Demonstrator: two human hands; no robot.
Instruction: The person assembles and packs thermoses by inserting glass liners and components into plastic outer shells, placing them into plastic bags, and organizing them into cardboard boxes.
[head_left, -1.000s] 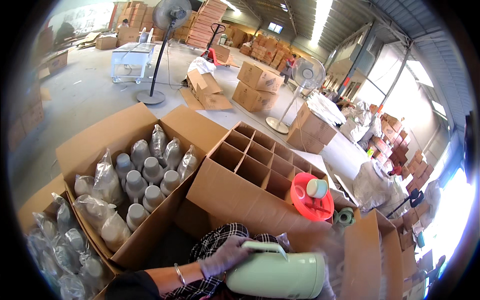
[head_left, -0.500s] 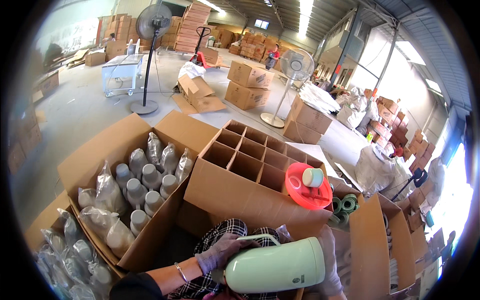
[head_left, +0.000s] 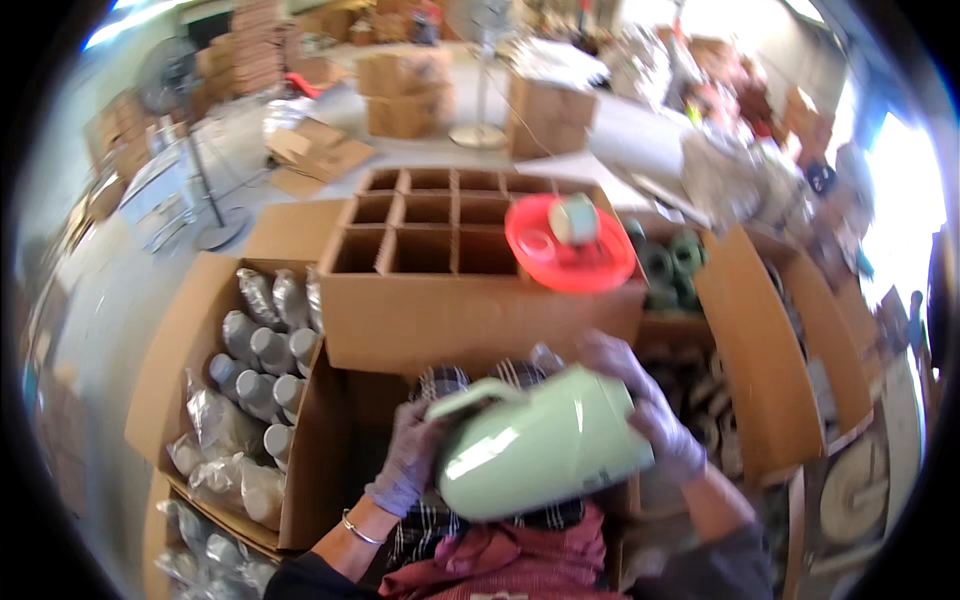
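Observation:
A pale green thermos jug (head_left: pixel 540 445) lies tilted on its side above my lap, its wide end to the right. My left hand (head_left: pixel 412 450), in a thin greyish glove, is closed around its handle end. My right hand (head_left: pixel 645 415), gloved too and a little blurred, holds the wide end, with its fingers over the upper edge. The palm side of that hand is hidden. Past the jug stands a divided carton (head_left: pixel 480 320), a red plastic bowl (head_left: pixel 570 275) resting on its right corner. A pale green and white cup-shaped piece (head_left: pixel 574 220) sits in the bowl.
At left, an open carton (head_left: pixel 300 470) holds several bagged grey-capped bottles (head_left: pixel 270 350). On the right, green ring-shaped parts (head_left: pixel 675 262) fill a box beside another open carton (head_left: pixel 760 350). Farther off are a standing fan (head_left: pixel 205 150) and stacked cartons (head_left: pixel 405 95).
My view has swung right and down. The jug has tipped, its handle end now turned more upward. My right hand has come round from behind the wide end and now shows more fully.

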